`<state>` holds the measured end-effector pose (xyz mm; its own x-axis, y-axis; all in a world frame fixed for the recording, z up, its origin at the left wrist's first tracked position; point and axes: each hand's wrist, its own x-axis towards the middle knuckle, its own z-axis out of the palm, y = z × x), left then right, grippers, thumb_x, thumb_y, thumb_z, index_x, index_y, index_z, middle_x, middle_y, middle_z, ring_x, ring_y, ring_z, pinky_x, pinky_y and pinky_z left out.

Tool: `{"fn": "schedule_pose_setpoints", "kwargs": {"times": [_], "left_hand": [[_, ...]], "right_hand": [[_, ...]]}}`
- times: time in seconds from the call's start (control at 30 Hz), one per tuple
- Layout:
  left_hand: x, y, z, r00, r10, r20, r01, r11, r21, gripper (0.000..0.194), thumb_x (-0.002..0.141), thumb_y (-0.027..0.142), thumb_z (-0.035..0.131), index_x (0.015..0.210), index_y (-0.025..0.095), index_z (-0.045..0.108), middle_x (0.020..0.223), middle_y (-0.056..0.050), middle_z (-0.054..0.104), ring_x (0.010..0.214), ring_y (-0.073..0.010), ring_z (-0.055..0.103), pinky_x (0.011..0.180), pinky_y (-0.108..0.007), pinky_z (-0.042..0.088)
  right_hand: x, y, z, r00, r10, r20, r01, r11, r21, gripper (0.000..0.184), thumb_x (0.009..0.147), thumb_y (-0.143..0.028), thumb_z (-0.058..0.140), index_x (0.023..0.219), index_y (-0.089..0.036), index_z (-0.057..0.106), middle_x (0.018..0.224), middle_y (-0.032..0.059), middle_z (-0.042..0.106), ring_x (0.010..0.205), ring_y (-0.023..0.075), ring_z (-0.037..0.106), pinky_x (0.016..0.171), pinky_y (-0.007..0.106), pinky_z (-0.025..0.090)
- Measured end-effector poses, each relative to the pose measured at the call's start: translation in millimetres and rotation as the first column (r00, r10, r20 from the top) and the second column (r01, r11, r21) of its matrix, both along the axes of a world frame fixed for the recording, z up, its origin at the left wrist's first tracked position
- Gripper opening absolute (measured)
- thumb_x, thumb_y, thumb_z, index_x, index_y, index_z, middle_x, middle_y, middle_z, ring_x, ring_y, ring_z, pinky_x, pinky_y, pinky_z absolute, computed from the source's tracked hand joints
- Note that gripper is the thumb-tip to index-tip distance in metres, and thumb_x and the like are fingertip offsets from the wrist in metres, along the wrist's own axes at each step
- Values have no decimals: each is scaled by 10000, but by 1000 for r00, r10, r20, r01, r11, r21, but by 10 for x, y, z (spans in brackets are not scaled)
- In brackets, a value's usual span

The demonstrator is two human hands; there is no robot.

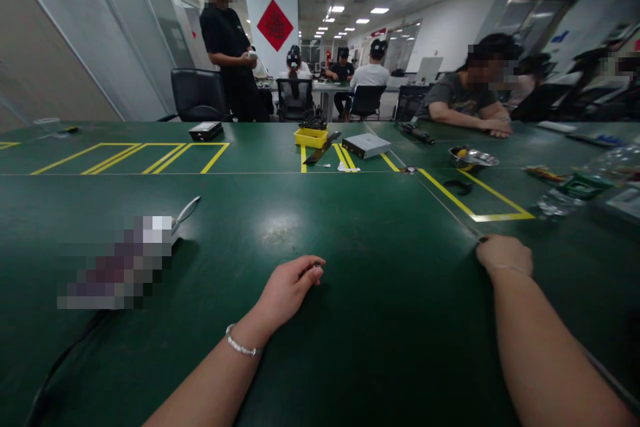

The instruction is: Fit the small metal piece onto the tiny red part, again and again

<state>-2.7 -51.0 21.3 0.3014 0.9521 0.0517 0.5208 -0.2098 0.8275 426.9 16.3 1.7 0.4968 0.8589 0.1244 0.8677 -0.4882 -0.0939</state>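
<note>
My left hand (pixel 289 290) is over the green table (pixel 370 347), thumb and fingertips pinched together. A tiny glint shows between them, too small to name. Off to the right, my right hand (pixel 507 255) is closed, its back towards me, close to a seam in the table. Something small and dark shows at its fingertips; what it is I cannot tell. To the left of my left hand lies a blurred-out slab-like object (pixel 120 263) with a white cable (pixel 187 210) at its far end and a black cord (pixel 70 350) running towards me.
Further back are a yellow bin (pixel 311 139), a grey box (pixel 366 145), a black device (pixel 205 131) and yellow tape outlines. At right stand a metal bowl (pixel 473 157) and a plastic bottle (pixel 575 191). A person (pixel 463 103) leans on the table; another (pixel 227 47) stands behind it.
</note>
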Motion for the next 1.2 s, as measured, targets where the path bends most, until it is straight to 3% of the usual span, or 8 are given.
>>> {"fn": "schedule_pose_setpoints", "kwargs": {"times": [0.17,0.27,0.47,0.63,0.8,0.87,1.0,1.2], "left_hand": [[-14,22,-43,999,24,23,-24,999,-21,321,794,372,355,1014,222,534,738,12,611,698,-119,553,652,-224,409],[-12,29,-55,999,26,45,-25,999,-29,315,795,342,361,1041,216,511,778,8,616,725,-119,557,676,-226,413],[14,34,-37,999,51,3,-51,998,28,279,753,285,442,1014,234,526,826,16,601,736,-115,547,672,-218,411],[5,34,-74,999,36,10,-37,999,39,284,741,291,463,1012,251,539,800,20,592,705,-113,534,665,-232,412],[13,13,-93,997,51,51,-51,999,5,313,751,306,451,1047,240,527,804,10,603,708,-120,538,664,-243,421],[31,5,-76,998,33,50,-33,999,0,307,754,298,449,1044,242,532,845,11,614,738,-121,547,684,-245,424],[47,-16,-63,998,55,28,-55,999,-4,305,764,301,445,1045,232,537,931,-3,618,808,-133,554,742,-262,425],[-18,-62,-107,999,30,31,-35,984,173,289,784,284,435,1049,234,538,956,-17,591,880,-131,524,800,-265,401]], "right_hand": [[-93,-58,85,992,-120,-36,117,991,-72,298,698,-213,394,883,-163,623,918,190,523,922,293,494,657,387,396],[-244,-87,197,970,-122,-209,141,987,74,269,705,-224,388,874,-212,598,976,157,500,973,290,463,724,435,373],[-1022,-109,327,791,141,-596,-3,974,227,234,692,-282,468,858,-151,567,864,115,574,829,226,537,754,371,400],[-2015,-346,217,459,293,-839,-178,955,236,197,689,-265,536,842,-147,578,837,47,614,730,111,565,695,227,461],[-2597,-615,266,-344,60,-937,-14,998,69,92,671,-156,568,743,-111,604,825,57,605,680,64,552,686,170,467],[-2647,-657,291,-474,1,-880,-2,1000,2,88,654,-88,560,721,-97,616,811,65,603,669,61,551,667,153,469],[-2635,-671,228,-507,6,-862,-60,997,43,196,619,-34,579,798,-101,619,808,63,608,670,64,557,653,153,466],[-2695,-677,118,-423,149,-894,-135,965,224,173,618,-198,642,772,-156,575,733,13,608,573,52,526,567,192,437]]}}
